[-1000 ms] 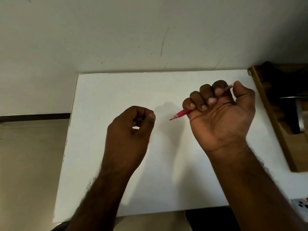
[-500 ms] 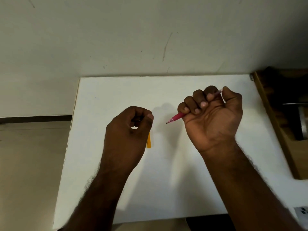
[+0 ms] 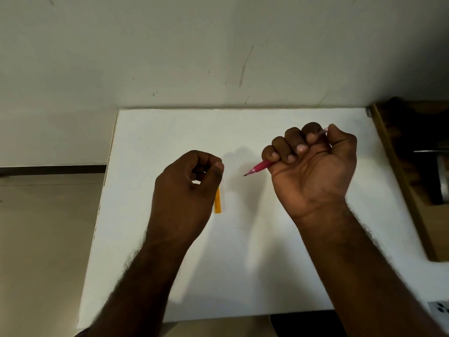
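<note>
My right hand (image 3: 313, 171) is held palm towards me above the white table (image 3: 267, 263). Its fingers are curled in a fist round a pink pen (image 3: 258, 166). The pen's dark tip points left, and its clear rear end sticks out by the thumb. To the left, my left hand (image 3: 187, 190) hovers with fingers and thumb curled into a loose ring, and bare table shows through the gap. A short orange stick (image 3: 218, 201) shows at this hand's right edge, partly hidden. I cannot tell whether the hand touches it.
The table's back edge meets a pale scuffed wall (image 3: 218, 57). A wooden frame (image 3: 398, 181) with dark contents borders the table on the right. Beige floor (image 3: 43, 239) lies beyond the left edge. A white socket (image 3: 439, 308) sits at the lower right.
My right hand with the pen has shifted a little left. The orange stick, hidden under my left hand a second ago, now shows beside it.
</note>
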Demonstrator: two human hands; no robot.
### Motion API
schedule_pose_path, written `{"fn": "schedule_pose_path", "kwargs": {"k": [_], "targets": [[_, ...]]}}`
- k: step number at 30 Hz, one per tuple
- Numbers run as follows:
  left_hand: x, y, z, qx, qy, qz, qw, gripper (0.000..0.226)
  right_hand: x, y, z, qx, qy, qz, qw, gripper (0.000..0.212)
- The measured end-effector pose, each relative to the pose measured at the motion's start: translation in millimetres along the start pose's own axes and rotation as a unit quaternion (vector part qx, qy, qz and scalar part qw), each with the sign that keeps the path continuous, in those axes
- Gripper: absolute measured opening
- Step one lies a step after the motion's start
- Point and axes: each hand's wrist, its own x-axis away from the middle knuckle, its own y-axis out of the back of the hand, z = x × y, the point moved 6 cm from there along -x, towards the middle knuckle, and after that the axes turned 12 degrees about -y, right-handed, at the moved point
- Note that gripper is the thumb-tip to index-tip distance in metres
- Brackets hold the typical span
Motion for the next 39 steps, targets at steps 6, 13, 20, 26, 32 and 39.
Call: {"fn": "schedule_pose_path", "kwargs": {"k": [6, 13, 20, 26, 32, 39], "targets": [[0.0, -1.5, 0.3, -0.003, 0.002, 0.006, 1.0, 0.01, 0.1, -0.2, 1.1, -0.001, 0.003, 0.003, 1.0, 0.039], [0.1, -1.5, -0.7, 0.0, 0.0, 0.006, 1.0, 0.011, -0.5, -0.9, -0.3, -0.001, -0.003, 0.002, 1.0, 0.041], [-0.3, -1.5, -0.7, -0.004, -0.003, 0.006, 1.0, 0.01, 0.7, -2.6, 1.0, -0.001, 0.003, 0.01, 1.0, 0.04], [-1.3, -1.6, -1.2, -0.009, -0.008, 0.006, 1.0, 0.01, -0.9, -1.5, 0.6, -0.002, 0.0, -0.001, 1.0, 0.04], [-1.1, -1.8, -1.7, -0.007, -0.008, 0.003, 1.0, 0.01, -0.7, -1.0, 1.9, -0.008, 0.006, 0.009, 1.0, 0.04], [-1.7, -2.1, -3.4, 0.002, -0.011, -0.001, 1.0, 0.01, -0.9, -0.9, 0.3, -0.007, -0.001, 0.008, 1.0, 0.039]]}}
